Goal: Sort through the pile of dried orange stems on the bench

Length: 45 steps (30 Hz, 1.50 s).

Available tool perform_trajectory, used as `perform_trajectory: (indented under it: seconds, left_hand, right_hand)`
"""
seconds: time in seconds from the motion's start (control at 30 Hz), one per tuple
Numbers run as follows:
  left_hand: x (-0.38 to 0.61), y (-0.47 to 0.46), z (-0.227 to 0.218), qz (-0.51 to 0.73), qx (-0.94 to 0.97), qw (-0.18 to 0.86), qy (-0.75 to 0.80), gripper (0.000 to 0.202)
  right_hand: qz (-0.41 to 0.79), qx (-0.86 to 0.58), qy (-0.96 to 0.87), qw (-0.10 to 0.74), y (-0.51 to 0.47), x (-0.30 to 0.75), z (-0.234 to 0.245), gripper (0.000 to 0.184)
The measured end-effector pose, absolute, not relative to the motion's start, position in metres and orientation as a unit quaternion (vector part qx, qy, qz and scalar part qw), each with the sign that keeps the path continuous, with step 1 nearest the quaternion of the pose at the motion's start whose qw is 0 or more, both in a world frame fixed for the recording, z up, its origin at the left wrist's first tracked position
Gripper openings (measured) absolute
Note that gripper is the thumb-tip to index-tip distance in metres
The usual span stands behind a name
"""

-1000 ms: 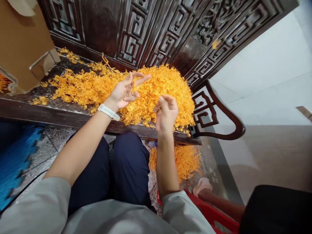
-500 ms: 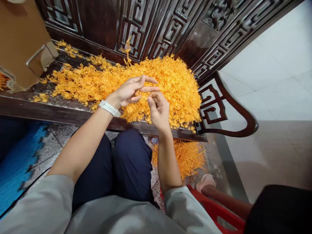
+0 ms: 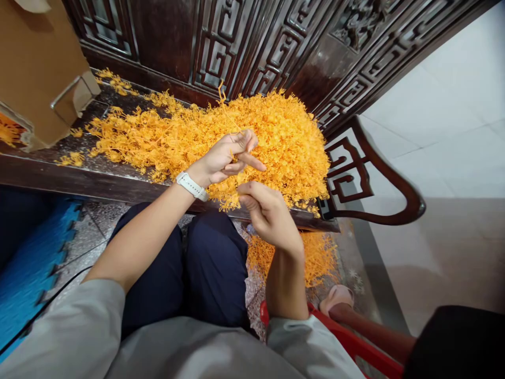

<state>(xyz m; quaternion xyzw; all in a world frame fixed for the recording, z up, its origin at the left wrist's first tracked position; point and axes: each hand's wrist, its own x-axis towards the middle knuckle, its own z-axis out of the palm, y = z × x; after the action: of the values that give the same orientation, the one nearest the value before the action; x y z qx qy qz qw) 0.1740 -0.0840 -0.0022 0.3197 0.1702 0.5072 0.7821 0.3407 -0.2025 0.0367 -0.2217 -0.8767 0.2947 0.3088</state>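
Note:
A large heap of small orange plastic flower-like pieces (image 3: pixel 288 137) is spread over a dark wooden bench (image 3: pixel 110 181). Over its front part is my left hand (image 3: pixel 231 158), a white watch on the wrist. Its thumb and fingers close on a thin orange plastic stem (image 3: pixel 232 115), which points up and away over the heap; one finger stretches to the right. Lower and closer to me, my right hand (image 3: pixel 268 213) is apart from the left, with thumb and forefinger pinched together. Whatever lies between those fingertips is too small to make out.
A cardboard box (image 3: pixel 39 68) stands on the bench at left. Behind rises a carved wooden back (image 3: pixel 165 47), with a curved armrest (image 3: pixel 410 202) at right. More orange pieces (image 3: pixel 315 258) lie on the floor below. Another person's foot (image 3: pixel 337 297) and a red stool (image 3: pixel 355 342) are close by at right.
My right hand has pulled down toward me, away from the left, and its wrist has bent. The left hand has shifted slightly right, its thumb now closed toward the fingers.

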Motion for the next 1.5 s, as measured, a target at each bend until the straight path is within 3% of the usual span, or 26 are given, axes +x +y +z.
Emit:
perform_trajectory:
  seconds: [0.07, 0.13, 0.33, 0.53, 0.77, 0.93, 1.13, 1.37, 1.5]
  left_hand:
    - [0.162, -0.070, -0.003, 0.578, 0.255, 0.753, 0.184, 0.032]
    - [0.145, -0.059, -0.002, 0.625, 0.202, 0.728, 0.195, 0.038]
    - [0.120, -0.068, 0.008, 0.625, 0.158, 0.734, 0.213, 0.041]
    - [0.128, -0.076, 0.008, 0.583, 0.167, 0.771, 0.195, 0.046]
    - [0.131, -0.074, 0.003, 0.564, 0.171, 0.789, 0.172, 0.048]
    - [0.129, -0.078, 0.004, 0.551, 0.166, 0.800, 0.170, 0.050]
    - [0.135, -0.087, 0.003, 0.539, 0.212, 0.792, 0.192, 0.050]
    - [0.134, -0.084, 0.004, 0.525, 0.296, 0.779, 0.176, 0.058]
    - [0.134, -0.073, 0.000, 0.505, 0.318, 0.749, 0.287, 0.041]
  right_hand:
    - [0.386, -0.002, -0.881, 0.273, -0.218, 0.329, 0.028, 0.017]
    - [0.453, 0.118, -0.853, 0.231, -0.231, 0.323, 0.020, 0.014]
    - [0.578, -0.112, -0.705, 0.395, -0.214, 0.352, 0.027, 0.013]
    - [0.542, -0.200, -0.660, 0.481, -0.186, 0.362, 0.040, 0.005]
    - [0.476, -0.262, -0.665, 0.512, -0.169, 0.370, 0.043, 0.028]
    - [0.477, -0.365, -0.556, 0.575, -0.116, 0.383, 0.032, 0.045]
    - [0.459, -0.454, -0.558, 0.521, -0.110, 0.346, -0.001, 0.058]
    - [0.366, -0.395, -0.704, 0.462, -0.129, 0.303, -0.013, 0.037]
    - [0.383, -0.393, -0.678, 0.489, -0.127, 0.312, -0.019, 0.034]
